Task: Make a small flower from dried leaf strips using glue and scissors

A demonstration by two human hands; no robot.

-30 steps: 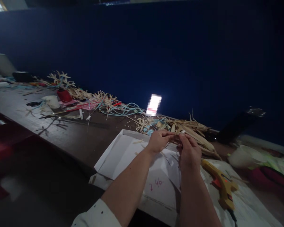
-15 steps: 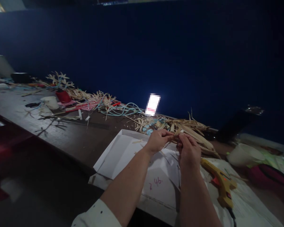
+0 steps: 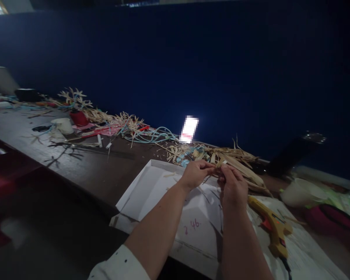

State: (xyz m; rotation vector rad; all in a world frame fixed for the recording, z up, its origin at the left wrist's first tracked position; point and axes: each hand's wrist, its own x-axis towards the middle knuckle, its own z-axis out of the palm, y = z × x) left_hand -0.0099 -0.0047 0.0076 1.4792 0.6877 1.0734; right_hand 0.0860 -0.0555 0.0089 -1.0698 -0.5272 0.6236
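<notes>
One pale strip of dried husk, small, held up between two hands above the far right part of a shallow white box. Left hand: fingers closed in a pinch, reaching in from the strip's left. Right hand: fingers closed on it from the other side, the tips bent over its near end. Neither hand is plainly nearer; by my view both sets of fingertips meet at the piece, so I judge the gap between them to be the relation that counts. Long axis: seemingly upward and away from me, but the fingers cover too much to be certain. Surface: a dark brown bench, with the box at its near edge, open side up, marked in red and holding a few loose slivers. Beyond the hands, just behind the strip — one heap of dried husks. To the right of the box, one yellow glue gun, lying on white sheets; farther right, one white cup. To the left, pale blue cords and husk flowers. Room: one dark blue partition along the back, dim light.
</notes>
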